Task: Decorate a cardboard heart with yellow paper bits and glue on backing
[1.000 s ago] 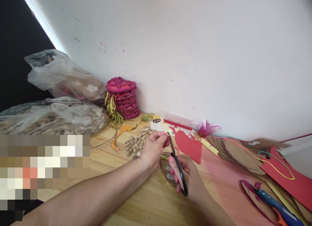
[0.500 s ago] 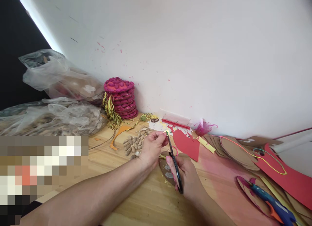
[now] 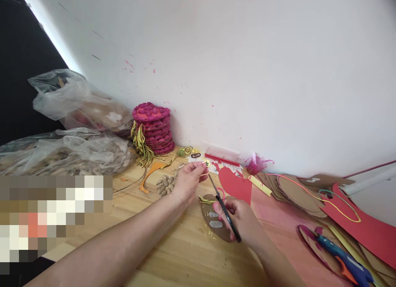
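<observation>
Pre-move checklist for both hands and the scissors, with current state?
1. Left hand grips the small yellow-green piece: ok, pinched.
2. Right hand grips the scissors: ok.
3. Blades apart from the piece: ok, gap visible.
4. Blades open: cannot tell.
5. Brown oval bare: not ok, yellow-green strings lie on it.
6. Blue-and-orange tool away from both hands: ok, off to the right.

- Tiny scrap (image 3: 207,164) in the left hand (image 3: 187,181): too small to tell, perhaps paper.
- Brown oval (image 3: 213,219): partly covered by the right hand (image 3: 241,221).
- Far-right red sheet (image 3: 361,225): cut off by the edge.
- Lower-left corner: blurred out.
</observation>
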### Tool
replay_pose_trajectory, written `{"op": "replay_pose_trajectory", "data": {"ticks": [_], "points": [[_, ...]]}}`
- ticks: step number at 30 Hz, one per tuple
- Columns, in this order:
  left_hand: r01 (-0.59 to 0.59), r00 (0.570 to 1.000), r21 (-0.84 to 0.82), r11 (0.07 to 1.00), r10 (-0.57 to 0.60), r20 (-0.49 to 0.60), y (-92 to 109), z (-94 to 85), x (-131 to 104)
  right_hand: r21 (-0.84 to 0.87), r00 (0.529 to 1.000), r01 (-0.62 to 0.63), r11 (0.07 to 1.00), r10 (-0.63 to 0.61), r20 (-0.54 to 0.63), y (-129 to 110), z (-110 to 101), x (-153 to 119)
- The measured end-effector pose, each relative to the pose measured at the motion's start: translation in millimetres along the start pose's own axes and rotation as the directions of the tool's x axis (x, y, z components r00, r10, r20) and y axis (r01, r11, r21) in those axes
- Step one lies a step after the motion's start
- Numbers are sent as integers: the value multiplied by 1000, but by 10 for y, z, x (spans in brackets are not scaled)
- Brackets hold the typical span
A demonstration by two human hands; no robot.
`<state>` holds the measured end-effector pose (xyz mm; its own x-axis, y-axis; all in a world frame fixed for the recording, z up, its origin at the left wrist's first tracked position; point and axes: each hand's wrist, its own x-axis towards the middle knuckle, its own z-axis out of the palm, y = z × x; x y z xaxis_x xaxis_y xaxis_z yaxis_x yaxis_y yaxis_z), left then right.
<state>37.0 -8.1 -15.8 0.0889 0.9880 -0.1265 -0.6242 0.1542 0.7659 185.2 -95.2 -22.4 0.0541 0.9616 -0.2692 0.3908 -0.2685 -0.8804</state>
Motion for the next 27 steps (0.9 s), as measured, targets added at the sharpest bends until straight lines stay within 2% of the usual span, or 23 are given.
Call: {"op": "replay_pose_trajectory", "data": {"ticks": [3, 5, 7, 9, 12, 19, 23, 27], "points": [[108, 988, 76, 991, -116, 106, 67, -17, 22, 76, 997, 32, 997, -27, -69, 3, -168, 56], [211, 949, 184, 960, -246, 198, 76, -21, 5, 171, 991, 89, 981, -70, -117, 3, -256, 85], [276, 892, 303, 912, -360, 273, 60, -25, -22, 253, 986, 130, 959, -99, -133, 7, -311, 99], [277, 844, 397, 875, -419, 335, 32, -31, -47, 302, 985, 151, 941, -119, -123, 14, -334, 101], [228, 805, 485, 844, -444, 394, -2, -41, -70, 332, 987, 158, 930, -141, -75, 29, -329, 98], [124, 776, 593, 796, -450, 442, 1, -48, -88, 302, 997, 82, 950, -77, -29, 8, -270, 78], [1, 797, 674, 739, -408, 446, 9, -56, -96, 298, 998, 52, 953, -42, -40, -29, -235, 59], [67, 812, 636, 769, -413, 413, -5, -30, -118, 329, 996, 77, 941, -56, -73, -16, -192, 54]]}}
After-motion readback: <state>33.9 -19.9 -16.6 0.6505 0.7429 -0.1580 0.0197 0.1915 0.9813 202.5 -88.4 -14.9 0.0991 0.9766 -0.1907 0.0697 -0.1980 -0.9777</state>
